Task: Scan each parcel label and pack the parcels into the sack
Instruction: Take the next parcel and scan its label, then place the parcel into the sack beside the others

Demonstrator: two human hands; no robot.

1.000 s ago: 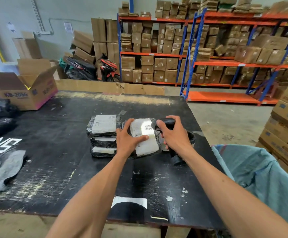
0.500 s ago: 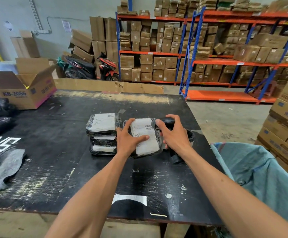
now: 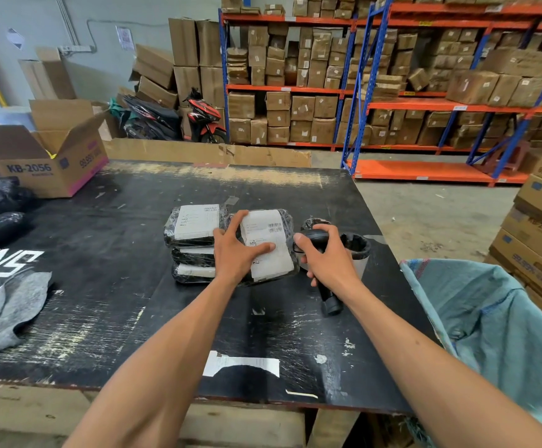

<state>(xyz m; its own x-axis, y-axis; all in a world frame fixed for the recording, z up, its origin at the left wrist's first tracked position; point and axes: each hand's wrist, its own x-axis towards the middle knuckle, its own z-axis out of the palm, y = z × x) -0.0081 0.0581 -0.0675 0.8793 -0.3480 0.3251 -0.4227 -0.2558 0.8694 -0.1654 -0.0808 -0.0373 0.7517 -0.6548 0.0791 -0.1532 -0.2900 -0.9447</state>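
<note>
With the left hand [image 3: 235, 253] pressing a labelled parcel [image 3: 268, 245] flat on the counter [image 3: 108, 286] and the right hand [image 3: 326, 257] wrapped around the scanner [image 3: 319, 240], scanning seems underway, while three stacked parcels [image 3: 193, 244] await and the sack [image 3: 496, 324] looks unfilled.

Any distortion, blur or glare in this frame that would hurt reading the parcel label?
Head view: wide-angle bending bows the shelving uprights; the sack smears near the lower right edge; a sheen streaks the black table; the held parcel is sharp, but its label print is too small to read.

Black-wrapped parcel [image 3: 268, 245] label up, beside stacked parcels [image 3: 193, 244] – teal sack [image 3: 502, 321] open, right
</note>
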